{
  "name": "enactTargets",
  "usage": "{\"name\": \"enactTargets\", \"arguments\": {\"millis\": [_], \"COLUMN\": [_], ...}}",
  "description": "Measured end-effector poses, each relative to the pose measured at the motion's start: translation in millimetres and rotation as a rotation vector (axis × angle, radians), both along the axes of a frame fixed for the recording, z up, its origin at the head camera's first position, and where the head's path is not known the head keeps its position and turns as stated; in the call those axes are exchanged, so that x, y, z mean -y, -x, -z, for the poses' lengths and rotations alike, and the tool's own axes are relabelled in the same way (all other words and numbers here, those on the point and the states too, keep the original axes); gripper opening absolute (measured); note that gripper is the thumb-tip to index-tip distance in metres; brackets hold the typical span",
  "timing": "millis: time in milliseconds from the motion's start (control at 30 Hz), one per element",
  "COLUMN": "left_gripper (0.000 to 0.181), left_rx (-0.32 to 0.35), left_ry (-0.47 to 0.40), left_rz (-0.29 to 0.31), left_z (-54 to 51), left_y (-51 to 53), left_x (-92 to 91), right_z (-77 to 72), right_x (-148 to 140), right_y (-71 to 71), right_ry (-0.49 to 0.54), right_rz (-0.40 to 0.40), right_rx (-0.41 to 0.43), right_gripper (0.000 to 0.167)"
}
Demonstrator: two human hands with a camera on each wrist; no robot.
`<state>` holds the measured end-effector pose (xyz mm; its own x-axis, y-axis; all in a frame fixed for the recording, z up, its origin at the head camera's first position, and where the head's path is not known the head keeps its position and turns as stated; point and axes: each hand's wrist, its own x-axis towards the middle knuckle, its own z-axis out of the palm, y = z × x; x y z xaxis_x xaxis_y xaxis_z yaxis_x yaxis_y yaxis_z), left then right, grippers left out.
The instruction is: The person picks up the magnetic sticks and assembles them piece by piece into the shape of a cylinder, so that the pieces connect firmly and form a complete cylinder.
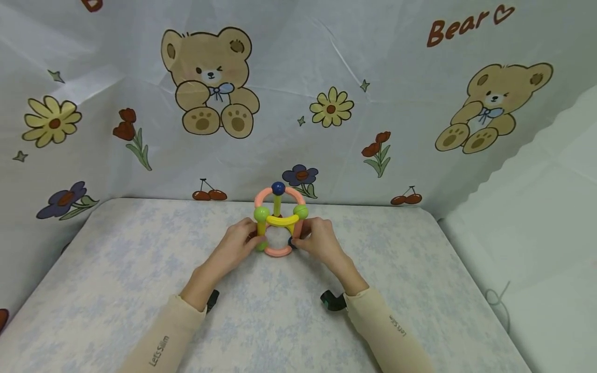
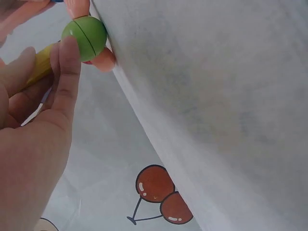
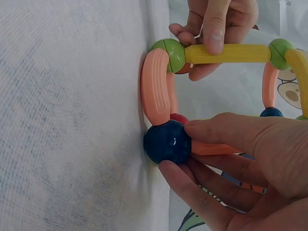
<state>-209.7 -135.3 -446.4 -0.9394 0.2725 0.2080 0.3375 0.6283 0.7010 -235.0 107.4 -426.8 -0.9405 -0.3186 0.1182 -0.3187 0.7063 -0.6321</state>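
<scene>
A frame of magnetic building sticks and balls (image 1: 282, 221) stands on the table between both hands. It has straight and curved sticks in yellow and salmon pink, joined by green, dark blue and red balls. On its left side, my left hand (image 1: 238, 240) pinches an upright yellow stick (image 3: 231, 53) just above a low green ball (image 2: 89, 36), which a fingertip touches. At the lower right, my right hand (image 1: 322, 239) holds a dark blue ball (image 3: 167, 142) between thumb and fingers. A salmon curved stick (image 1: 278, 252) links these two low balls along the tabletop.
The pale blue-patterned tabletop (image 1: 280, 321) ends at the back against a hanging white cloth (image 1: 289, 62) printed with bears and flowers. Black wrist devices (image 1: 332, 300) show beside the sleeves. A thin cord (image 1: 499, 298) hangs past the right table edge.
</scene>
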Motion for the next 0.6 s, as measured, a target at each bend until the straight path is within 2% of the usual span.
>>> {"name": "enactTargets", "arguments": {"millis": [100,233,467,600], "left_gripper": [0.016,0.015,0.015,0.018], "left_rx": [-0.012,0.011,-0.032,-0.019], "left_ry": [0.003,0.013,0.007,0.027], "left_rz": [0.004,0.001,0.028,0.019], "left_z": [0.2,2.0,-1.6,-2.1], "left_y": [-3.2,-7.4,-2.9,-3.8], "left_x": [-0.9,-2.4,-1.3,-1.5], "right_z": [0.2,1.2,-4.4,-4.9], "right_x": [-0.3,-1.5,-3.8,-6.0], "right_y": [-1.8,-6.0,-2.6,-2.2], "right_ry": [0.002,-0.003,-0.003,-0.008], "right_rz": [0.001,-0.001,-0.010,-0.018], "right_rx": [0.010,0.036,0.016,0.036], "right_gripper": [0.018,0.019,0.019,0.018]}}
